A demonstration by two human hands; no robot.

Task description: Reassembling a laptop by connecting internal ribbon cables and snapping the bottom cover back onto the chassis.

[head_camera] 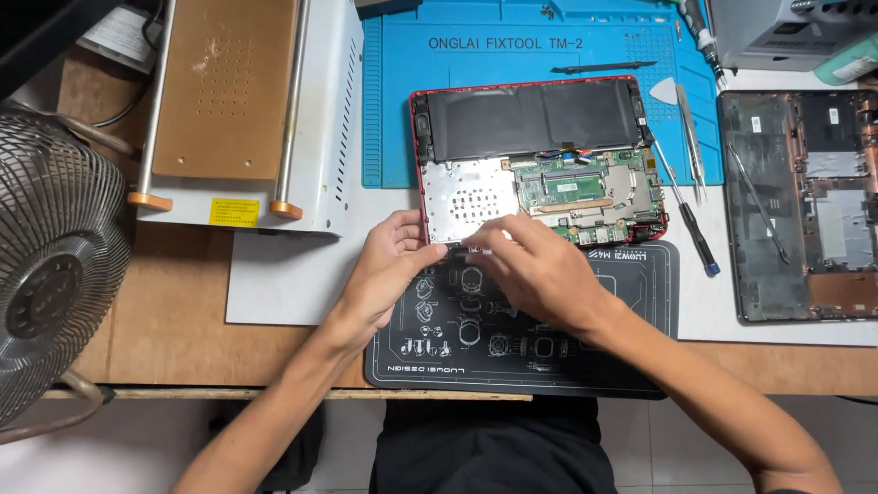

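While the opened red-rimmed laptop (535, 163) lies bottom-up across the near edge of the blue ribbed repair mat (512, 55), both bare hands meet at its near edge. The left hand (389, 265) curls its fingers against the near left corner of the laptop, thumb pressed to the rim. The right hand (540, 270) pinches thumb and fingers together at the near edge beside a perforated silver metal plate (466, 194); what the fingertips hold is too small to tell. Inside the casing sit one long matte black battery (530, 114) and one green circuit board (585, 187) with copper-coloured piping.

Under the hands lies a black rubbery mat (631, 302) printed with white outlines, reaching the near edge of the wooden table (174, 320). To the right, on a white sheet, lie one screwdriver (686, 215) with a black grip and blue cap, one pair of steel tweezers (690, 137), and a second dismantled dark laptop shell (805, 206) near the right edge. A white metal machine (320, 119) with a brown perforated pad and two steel rods stands at the far left, and one wire-guarded fan (55, 265) overhangs the left edge.
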